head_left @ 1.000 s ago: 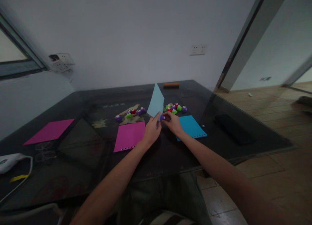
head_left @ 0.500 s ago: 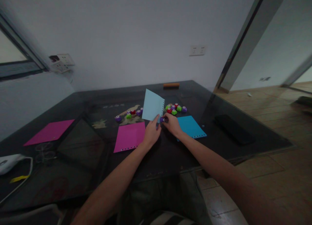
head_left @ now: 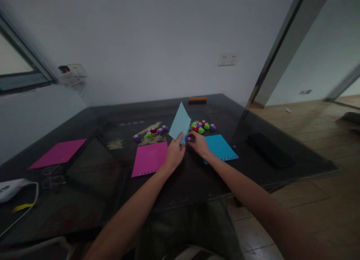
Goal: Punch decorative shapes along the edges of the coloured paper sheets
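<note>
My left hand [head_left: 174,152] pinches the lower corner of a pale blue card [head_left: 180,121], held up at a tilt with a row of holes along its right edge. My right hand [head_left: 199,144] is closed on a small purple one-eyed figure [head_left: 188,139] beside the card's lower right edge; whether they touch, I cannot tell. Below and left of my left hand lies a magenta sheet [head_left: 150,158] with holes along its near edge. A brighter blue sheet [head_left: 221,147], also holed, lies beyond my right wrist.
On the dark table [head_left: 107,200], several one-eyed figures in purple, green and red stand left [head_left: 153,130] and right [head_left: 200,125] of the card. Another magenta sheet [head_left: 59,153] lies far left, near a white device with a cable [head_left: 12,188]. A black flat object [head_left: 270,150] is at right; an orange-brown roll [head_left: 197,99] is at the back.
The pale blue card has turned and looks narrower, its top corner shifting right. Both hands stay almost in place, the purple figure still in my right fingers.
</note>
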Demonstrator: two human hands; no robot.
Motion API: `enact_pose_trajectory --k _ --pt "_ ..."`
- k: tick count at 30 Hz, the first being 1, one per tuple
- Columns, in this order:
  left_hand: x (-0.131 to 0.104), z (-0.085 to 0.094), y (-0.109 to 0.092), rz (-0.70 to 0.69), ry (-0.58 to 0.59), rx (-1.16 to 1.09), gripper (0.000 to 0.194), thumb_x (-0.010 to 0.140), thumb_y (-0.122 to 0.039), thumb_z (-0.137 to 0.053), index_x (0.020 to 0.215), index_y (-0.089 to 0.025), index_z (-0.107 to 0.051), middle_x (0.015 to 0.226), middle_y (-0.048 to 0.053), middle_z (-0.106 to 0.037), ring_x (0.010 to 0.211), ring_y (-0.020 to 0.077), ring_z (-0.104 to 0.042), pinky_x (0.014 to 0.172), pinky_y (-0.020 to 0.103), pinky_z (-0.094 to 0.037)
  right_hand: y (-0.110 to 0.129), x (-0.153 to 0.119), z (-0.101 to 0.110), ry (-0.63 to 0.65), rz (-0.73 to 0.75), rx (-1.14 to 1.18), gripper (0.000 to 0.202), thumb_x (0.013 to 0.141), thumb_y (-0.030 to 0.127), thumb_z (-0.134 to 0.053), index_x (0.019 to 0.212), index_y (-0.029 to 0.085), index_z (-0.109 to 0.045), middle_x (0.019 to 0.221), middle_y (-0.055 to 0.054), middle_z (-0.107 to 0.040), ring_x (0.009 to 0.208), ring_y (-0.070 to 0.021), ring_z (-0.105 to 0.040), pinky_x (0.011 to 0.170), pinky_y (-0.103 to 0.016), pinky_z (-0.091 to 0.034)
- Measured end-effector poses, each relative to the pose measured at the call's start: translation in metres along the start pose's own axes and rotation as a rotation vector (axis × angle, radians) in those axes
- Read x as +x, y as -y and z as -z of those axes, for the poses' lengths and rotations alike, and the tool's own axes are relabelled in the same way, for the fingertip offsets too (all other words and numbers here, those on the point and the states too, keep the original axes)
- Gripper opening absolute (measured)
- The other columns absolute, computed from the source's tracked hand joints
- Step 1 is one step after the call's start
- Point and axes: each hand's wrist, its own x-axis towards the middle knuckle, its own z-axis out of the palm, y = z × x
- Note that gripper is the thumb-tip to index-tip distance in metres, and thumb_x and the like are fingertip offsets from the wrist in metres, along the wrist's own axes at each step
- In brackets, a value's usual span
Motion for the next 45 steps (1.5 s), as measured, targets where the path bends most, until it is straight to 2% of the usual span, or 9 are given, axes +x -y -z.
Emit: enact_pose_trajectory --k 6,10,13,17,23,26,35,39,45 --pt "0.008 0.014 -0.005 0.024 -0.150 -0.077 0.047 0.081 -0.012 -0.045 0.128 -0.016 -0.048 0.115 0.012 -0.058 0.100 0.0222 -0.056 0.089 0.036 -0.044 -0.007 0.005 0.004 -0.021 -0.169 0.302 0.029 0.055 0.015 -0.070 0.082 0.016 -0.060 0.081 -0.003 -0.064 0.071 -0.0153 -0.060 0.070 -0.030 -0.048" --pt "0.013 0.023 -0.002 0.085 -0.235 -0.157 0.044 0.081 -0.011 -0.046 0.124 -0.016 -0.052 0.088 0.006 -0.063 0.076 0.0167 -0.057 0.077 0.032 -0.047 -0.003 0.007 0.008 0.024 -0.280 0.638 0.036 0.052 0.020 -0.074 0.085 0.016 -0.060 0.085 -0.004 -0.066 0.079 -0.0174 -0.062 0.072 -0.030 -0.050" --pt "0.015 0.026 0.001 0.149 -0.246 -0.227 0.043 0.080 -0.012 -0.047 0.123 -0.015 -0.054 0.066 0.000 -0.056 0.055 0.0118 -0.047 0.061 0.026 -0.043 0.004 0.006 0.014 0.102 -0.312 0.842 0.039 0.056 0.026 -0.075 0.092 0.018 -0.061 0.088 -0.005 -0.068 0.079 -0.0168 -0.063 0.065 -0.026 -0.050" --pt "0.015 0.029 0.000 0.187 -0.238 -0.312 0.043 0.080 -0.016 -0.047 0.123 -0.016 -0.054 0.051 -0.005 -0.043 0.046 0.0094 -0.036 0.050 0.022 -0.033 0.012 0.006 0.025 0.184 -0.256 1.003 0.042 0.059 0.026 -0.076 0.099 0.020 -0.063 0.093 -0.004 -0.068 0.076 -0.0134 -0.063 0.060 -0.021 -0.049" --pt "0.014 0.032 -0.003 0.190 -0.203 -0.371 0.038 0.081 -0.019 -0.047 0.118 -0.015 -0.056 0.050 -0.006 -0.037 0.043 0.0082 -0.031 0.045 0.020 -0.025 0.023 0.008 0.045 0.257 -0.188 1.099 0.044 0.061 0.029 -0.076 0.102 0.020 -0.063 0.095 -0.005 -0.068 0.067 -0.0117 -0.062 0.062 -0.024 -0.050" --pt "0.013 0.032 -0.004 0.178 -0.192 -0.356 0.036 0.081 -0.020 -0.049 0.116 -0.016 -0.057 0.047 -0.008 -0.031 0.041 0.0076 -0.027 0.043 0.019 -0.020 0.031 0.007 0.054 0.272 -0.148 1.131 0.045 0.061 0.030 -0.076 0.103 0.020 -0.063 0.093 -0.004 -0.068 0.059 -0.0093 -0.060 0.058 -0.023 -0.050" --pt "0.011 0.033 -0.011 0.149 -0.161 -0.331 0.035 0.081 -0.024 -0.050 0.114 -0.016 -0.058 0.046 -0.009 -0.032 0.041 0.0078 -0.028 0.043 0.019 -0.023 0.045 0.002 0.069 0.287 -0.035 1.168 0.044 0.065 0.036 -0.074 0.104 0.022 -0.061 0.092 -0.005 -0.068 0.055 -0.0076 -0.058 0.051 -0.020 -0.047" --pt "0.010 0.029 -0.011 0.126 -0.124 -0.333 0.036 0.080 -0.025 -0.052 0.114 -0.016 -0.059 0.053 -0.005 -0.043 0.046 0.0084 -0.037 0.047 0.019 -0.029 0.048 0.001 0.070 0.279 -0.040 1.168 0.049 0.060 0.040 -0.077 0.102 0.021 -0.061 0.089 -0.005 -0.068 0.055 -0.0088 -0.058 0.051 -0.021 -0.047" --pt "0.010 0.025 -0.011 0.135 -0.084 -0.352 0.037 0.078 -0.025 -0.053 0.114 -0.017 -0.059 0.073 0.001 -0.059 0.053 0.0090 -0.045 0.051 0.020 -0.036 0.050 0.001 0.076 0.261 -0.042 1.145 0.049 0.058 0.036 -0.078 0.103 0.023 -0.062 0.093 -0.004 -0.067 0.061 -0.0102 -0.060 0.056 -0.023 -0.050"
